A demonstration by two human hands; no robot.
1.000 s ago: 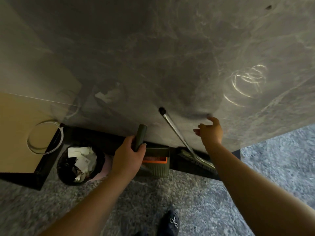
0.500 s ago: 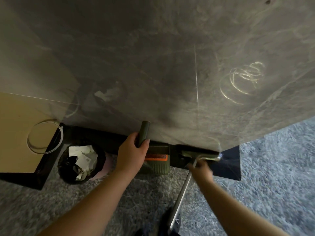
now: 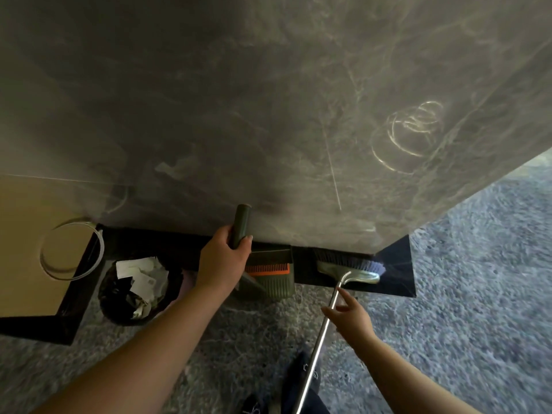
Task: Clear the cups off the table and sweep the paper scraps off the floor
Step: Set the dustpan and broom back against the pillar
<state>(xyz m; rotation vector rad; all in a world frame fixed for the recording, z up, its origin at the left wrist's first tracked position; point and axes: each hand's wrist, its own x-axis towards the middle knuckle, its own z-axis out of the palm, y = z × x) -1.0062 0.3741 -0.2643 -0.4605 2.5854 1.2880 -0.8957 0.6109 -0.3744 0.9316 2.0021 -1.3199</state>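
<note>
Left hand (image 3: 222, 264): fingers curled round the dark green handle of the dustpan (image 3: 270, 274), which stands on the floor against the black base of the wall, centre. Right hand (image 3: 351, 316): fingers loosely spread, touching the metal shaft of the broom (image 3: 348, 271); no firm grip visible. Broom head lies at the base, right of the dustpan. Bin (image 3: 137, 289): left of the dustpan, holding paper scraps (image 3: 143, 277). Floor (image 3: 463, 294): speckled grey.

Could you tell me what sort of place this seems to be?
Probably an indoor room with a stone-patterned wall and floor, perhaps a home or office corner. A bin full of paper scraps, a dustpan and a broom stand along the dark baseboard.
</note>
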